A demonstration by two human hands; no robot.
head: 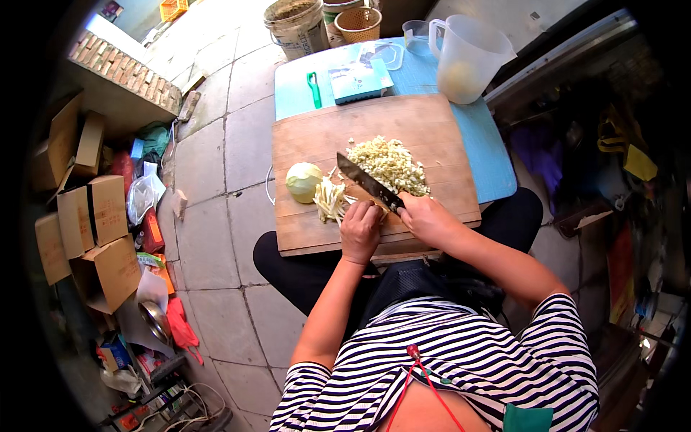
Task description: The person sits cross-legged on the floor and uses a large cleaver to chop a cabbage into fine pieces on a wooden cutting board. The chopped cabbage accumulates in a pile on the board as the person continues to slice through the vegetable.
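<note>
My right hand (424,216) grips the handle of a dark-bladed kitchen knife (367,181), whose blade points up and left over a wooden cutting board (318,129). Close to the blade's lower left side, my left hand (360,224) has its fingers curled down on pale, thin-cut vegetable strips (330,200); the strips under the fingers are mostly hidden. Left of the strips sits a round, pale green peeled vegetable (303,182). A heap of finely chopped pale vegetable (390,162) lies beyond the knife, at the board's middle right.
Under the board is a blue table (486,156), bearing a green peeler (313,90), a light blue box (359,81), a clear plastic lid (390,55) and a translucent pitcher (469,59). Buckets (297,32) stand behind it. Cardboard boxes (110,210) line the left side.
</note>
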